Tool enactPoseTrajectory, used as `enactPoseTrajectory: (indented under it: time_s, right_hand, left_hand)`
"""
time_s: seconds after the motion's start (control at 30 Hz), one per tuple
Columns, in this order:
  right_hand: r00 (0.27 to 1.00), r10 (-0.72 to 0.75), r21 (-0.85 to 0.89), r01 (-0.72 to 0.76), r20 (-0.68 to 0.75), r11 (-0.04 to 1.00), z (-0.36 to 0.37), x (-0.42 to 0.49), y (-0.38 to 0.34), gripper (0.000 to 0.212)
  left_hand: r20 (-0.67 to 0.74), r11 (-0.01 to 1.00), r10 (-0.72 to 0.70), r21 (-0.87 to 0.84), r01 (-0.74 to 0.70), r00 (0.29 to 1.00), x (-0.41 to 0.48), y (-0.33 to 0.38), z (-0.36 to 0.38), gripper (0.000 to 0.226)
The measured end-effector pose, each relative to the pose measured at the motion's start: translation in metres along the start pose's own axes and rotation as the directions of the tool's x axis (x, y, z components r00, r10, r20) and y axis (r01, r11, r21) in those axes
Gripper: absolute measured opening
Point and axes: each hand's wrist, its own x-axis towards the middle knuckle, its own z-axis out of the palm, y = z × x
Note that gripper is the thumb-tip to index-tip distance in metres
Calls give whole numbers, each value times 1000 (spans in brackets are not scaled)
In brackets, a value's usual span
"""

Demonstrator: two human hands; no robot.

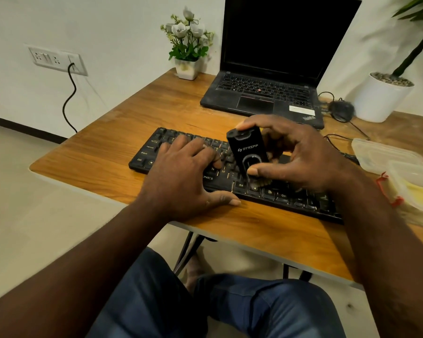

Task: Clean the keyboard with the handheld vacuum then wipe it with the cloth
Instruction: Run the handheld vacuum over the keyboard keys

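With laptop (pixel 261 96) close behind, right hand (pixel 310 157) grips vacuum (pixel 248 147) on keyboard (pixel 291 198), left hand (pixel 181 172) lies flat.

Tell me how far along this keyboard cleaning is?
Nothing looks finished for certain. In hand: the right hand grips the small black handheld vacuum roughly upright, its brush end down on the keys of the black keyboard, while the left hand rests flat on the keys, steadying it. Left: the rest of the vacuuming, then the wipe, not yet begun.
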Motion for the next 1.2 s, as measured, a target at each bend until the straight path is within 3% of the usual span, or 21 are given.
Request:
enactPoseTrajectory:
  time_s: [0.07,0.23,0.4,0.53,0.7,0.8,0.93,1.03,1.13,1.2]
  right_hand:
    - [998,-5,-75,0,-67,997,-1,1,0,74]
    - [995,-81,121,73,59,990,11,1,-5,68]
    - [981,-113,-42,107,-159,993,20,8,-9,71]
    - [979,-203,22,204,-28,979,27,6,-11,67]
    - [971,-180,-123,161,-157,979,20,7,-10,68]
    - [977,-203,-10,202,-66,979,26,6,-11,67]
    - [980,-161,-25,159,-120,987,23,8,-9,69]
    - [989,-124,37,127,-80,991,21,3,-5,68]
    - [978,-47,-53,37,-204,998,15,4,0,71]
    - [979,-37,-50,28,-201,998,16,4,1,72]
  left_hand:
    - [-3,1000,0,2,0,1000,0,-1,1,87]
    - [-43,1000,20,14,-19,999,0,0,2,93]
    - [15,1000,-1,16,1,1000,1,0,0,95]
    - [43,999,-21,27,20,999,1,1,-1,112]
    - [13,1000,-7,19,7,1000,1,1,-1,97]
    - [11,1000,-9,27,8,1000,0,1,0,107]
    - [16,999,-12,30,11,1000,0,1,0,101]
    - [17,1000,-8,24,8,1000,0,2,-1,102]
    - [17,1000,-11,13,10,1000,0,2,-1,95]
    - [19,1000,-9,7,9,1000,0,2,-1,93]
